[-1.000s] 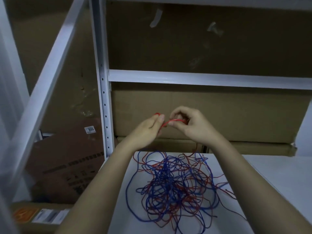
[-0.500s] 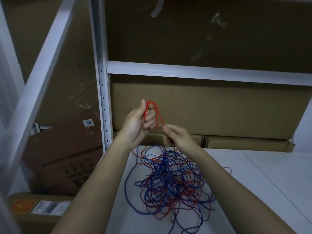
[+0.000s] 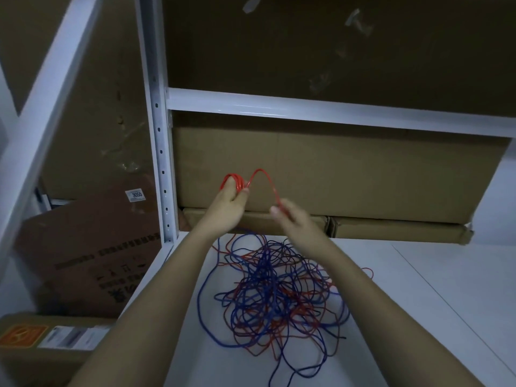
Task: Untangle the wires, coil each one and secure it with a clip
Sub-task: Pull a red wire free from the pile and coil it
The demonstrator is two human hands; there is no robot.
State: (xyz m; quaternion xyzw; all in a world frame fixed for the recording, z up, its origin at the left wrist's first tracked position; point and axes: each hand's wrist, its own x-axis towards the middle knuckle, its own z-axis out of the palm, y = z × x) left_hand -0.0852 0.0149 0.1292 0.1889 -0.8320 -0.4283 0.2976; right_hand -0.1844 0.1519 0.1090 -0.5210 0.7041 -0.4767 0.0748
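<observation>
A tangle of blue and red wires [image 3: 276, 297] lies on the white shelf surface [image 3: 418, 289] below my arms. My left hand [image 3: 227, 203] is raised above it and grips a small coil of the red wire [image 3: 234, 181], looped round its fingers. From that coil the red wire [image 3: 264, 177] arches up and over to my right hand [image 3: 290, 219], which pinches it between thumb and fingers. Below the right hand the wire is hidden behind my hand. No clip is in view.
A white metal shelf upright [image 3: 160, 163] and crossbeam [image 3: 335, 110] frame the bay. Brown cardboard boxes [image 3: 349, 174] fill the back of the shelf just beyond my hands. More boxes [image 3: 83, 252] stand on the floor to the left.
My left hand now holds a small red coil round its fingers. My right hand has swung out to the right, drawing a fresh arch of red wire between the hands.
</observation>
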